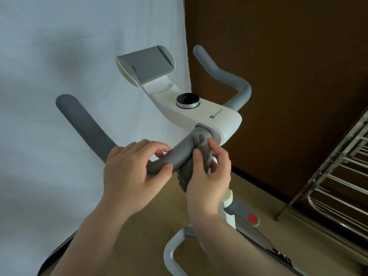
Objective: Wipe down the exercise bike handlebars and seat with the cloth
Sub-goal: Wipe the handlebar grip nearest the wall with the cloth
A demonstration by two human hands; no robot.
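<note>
The exercise bike's grey padded handlebar has a left arm point(87, 128) and a right arm point(225, 76) on either side of a white console point(209, 120). My left hand point(129, 174) grips the left bar near its bend. A grey cloth point(201, 150) is wrapped round the bar right beside the console, and my right hand point(209, 176) holds the cloth there, fingers curled round it. The seat is not in view.
A grey tablet holder point(147, 64) and a round black knob point(187, 100) sit on the console. A white sheet point(59, 56) hangs behind the bike and a brown wall point(288, 56) stands to the right. A metal wire rack point(338, 176) is at the right edge. The bike frame has a red knob point(252, 218) below.
</note>
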